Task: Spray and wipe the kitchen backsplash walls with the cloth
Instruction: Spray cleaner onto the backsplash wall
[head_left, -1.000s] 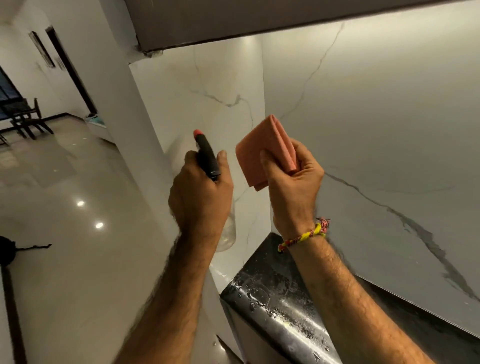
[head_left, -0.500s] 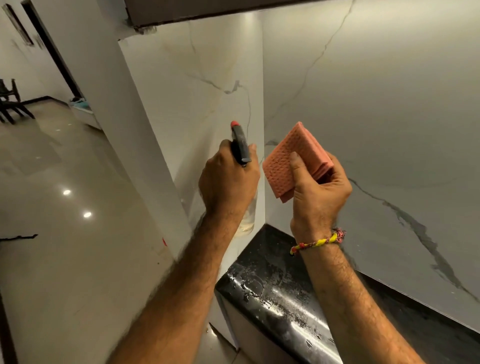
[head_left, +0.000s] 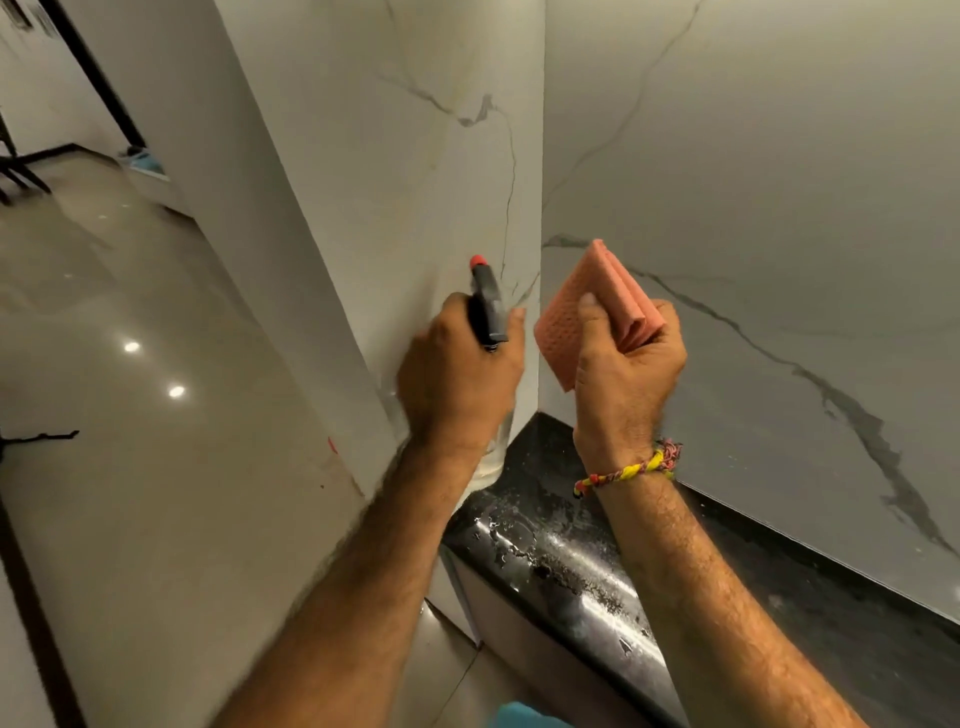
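My left hand (head_left: 457, 379) grips a clear spray bottle (head_left: 485, 306) with a black head and red nozzle, pointed up at the white marble side wall (head_left: 415, 171) close to the inner corner. The bottle's body is mostly hidden behind my hand. My right hand (head_left: 626, 369) holds a folded pink cloth (head_left: 566, 317) just right of the bottle, in front of the marble backsplash (head_left: 753, 182); the cloth is held off the wall.
A wet black countertop (head_left: 561, 561) with water drops runs below my hands to the lower right. A glossy beige floor (head_left: 104, 415) lies to the left, past the wall's end. A woven bracelet (head_left: 631, 470) circles my right wrist.
Both hands have shifted right and lower toward the wall corner, still holding bottle and cloth. The view has tilted down, and the upper cabinet is out of frame.
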